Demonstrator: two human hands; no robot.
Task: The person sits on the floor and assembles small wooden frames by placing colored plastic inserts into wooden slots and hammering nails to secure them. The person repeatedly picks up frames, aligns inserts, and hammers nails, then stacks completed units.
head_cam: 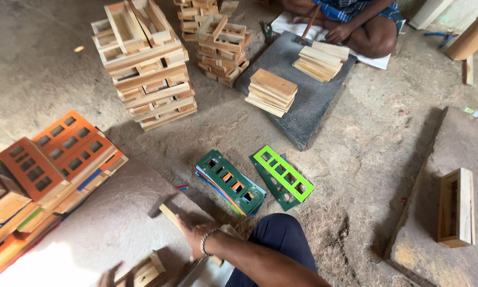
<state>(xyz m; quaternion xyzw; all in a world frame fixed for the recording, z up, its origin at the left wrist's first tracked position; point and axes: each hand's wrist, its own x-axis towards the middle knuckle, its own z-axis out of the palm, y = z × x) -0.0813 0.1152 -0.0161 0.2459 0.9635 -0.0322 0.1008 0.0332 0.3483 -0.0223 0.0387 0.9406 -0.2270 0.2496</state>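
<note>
My right hand (195, 233), with a bracelet at the wrist, is closed around the pale wooden handle of a hammer (167, 212); its dark head points up and left over a grey stone slab (111, 223). My left hand (109, 277) shows only its fingertips at the bottom edge, touching a small bare wooden frame (146, 271) that lies on the slab; whether it grips the frame I cannot tell. My knee in dark blue trousers (281, 239) is just to the right.
Painted green cut-out panels (282, 174) and a multicoloured stack (229, 182) lie on the dirt floor. Orange-faced frames (58, 154) are piled left, bare frames (146, 64) stacked behind. Another person (356, 21) sits by a dark slab (302, 101) with wood slats. A wooden box (455, 207) is right.
</note>
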